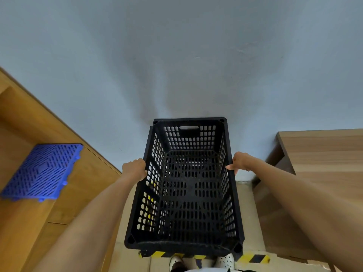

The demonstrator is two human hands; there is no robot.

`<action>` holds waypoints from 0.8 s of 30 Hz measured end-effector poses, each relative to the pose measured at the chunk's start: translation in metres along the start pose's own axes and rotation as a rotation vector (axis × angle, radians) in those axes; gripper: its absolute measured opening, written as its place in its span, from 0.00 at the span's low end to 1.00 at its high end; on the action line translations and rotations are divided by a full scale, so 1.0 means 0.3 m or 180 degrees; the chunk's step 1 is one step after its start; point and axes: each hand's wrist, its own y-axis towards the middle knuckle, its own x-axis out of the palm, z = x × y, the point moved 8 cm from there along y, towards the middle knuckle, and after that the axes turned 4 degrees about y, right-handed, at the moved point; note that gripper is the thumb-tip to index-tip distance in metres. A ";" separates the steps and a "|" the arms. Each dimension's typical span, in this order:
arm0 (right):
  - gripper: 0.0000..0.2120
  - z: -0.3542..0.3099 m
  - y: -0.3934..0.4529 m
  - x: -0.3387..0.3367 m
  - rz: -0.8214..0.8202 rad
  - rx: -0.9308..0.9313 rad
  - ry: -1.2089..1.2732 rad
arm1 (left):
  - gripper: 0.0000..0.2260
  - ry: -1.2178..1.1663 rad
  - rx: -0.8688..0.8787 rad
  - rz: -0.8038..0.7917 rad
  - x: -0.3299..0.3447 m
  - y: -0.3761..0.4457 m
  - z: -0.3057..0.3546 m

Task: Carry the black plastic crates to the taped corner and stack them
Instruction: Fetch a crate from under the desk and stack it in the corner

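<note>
Crate [184,185], black and perforated, held against the grey wall [176,46] above yellow-black hazard tape [253,259] on the floor. Left hand [134,169] grips the left rim, fingers curled round it; right hand [238,161] pinches the right rim. Judged step: lowering it into the taped corner. Next move calls for level descent, square to whatever lies beneath; unclear through the mesh. No readable labels or writing.
</note>
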 end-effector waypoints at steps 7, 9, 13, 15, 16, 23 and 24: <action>0.20 -0.017 -0.032 0.007 0.0242 0.0202 -0.0222 | 0.19 -0.0052 0.0112 -0.0095 0.003 0.007 -0.017; 0.19 -0.014 -0.040 0.012 0.0355 0.0232 -0.0155 | 0.18 -0.0058 0.0203 -0.0136 0.006 0.010 -0.019; 0.17 -0.015 -0.072 0.025 0.0560 0.0347 0.0010 | 0.15 -0.0114 0.0364 -0.0110 -0.005 0.012 -0.028; 0.13 -0.018 -0.090 0.047 0.0638 0.0428 0.0093 | 0.14 -0.0141 0.0443 -0.0121 -0.005 0.015 -0.032; 0.12 -0.019 -0.096 0.058 0.0675 0.0472 0.0122 | 0.14 -0.0156 0.0484 -0.0133 -0.003 0.017 -0.033; 0.16 -0.024 -0.161 0.116 0.0913 0.0692 -0.0137 | 0.16 -0.0423 0.0648 -0.0133 0.018 0.017 -0.044; 0.17 -0.019 -0.172 0.134 0.0909 0.0722 -0.0173 | 0.17 -0.0464 0.0672 -0.0132 0.028 0.015 -0.045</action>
